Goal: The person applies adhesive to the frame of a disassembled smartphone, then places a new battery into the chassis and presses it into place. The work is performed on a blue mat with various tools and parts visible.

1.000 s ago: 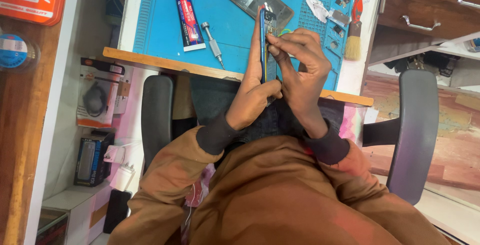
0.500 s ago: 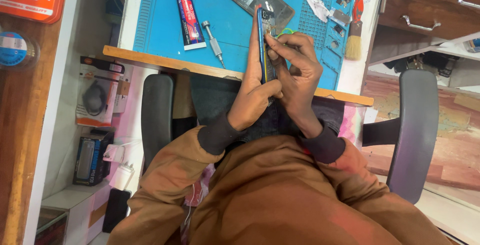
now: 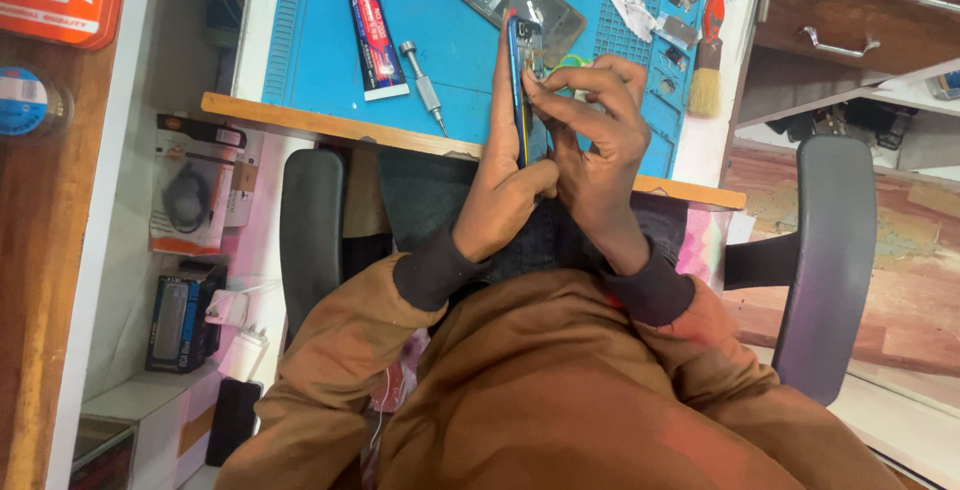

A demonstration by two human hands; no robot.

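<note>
evidently the left hand grips a slim blue-edged phone body upright on its edge, fingers along its back, which turns the open side toward the right hand. that right hand is pinched shut at the phone's upper edge, beside a thin green wire; whether it grasps a tool, i cannot tell. the phone stands between both hands, above the blue rubber work mat, near a small metal screwdriver and a glue tube.
</note>
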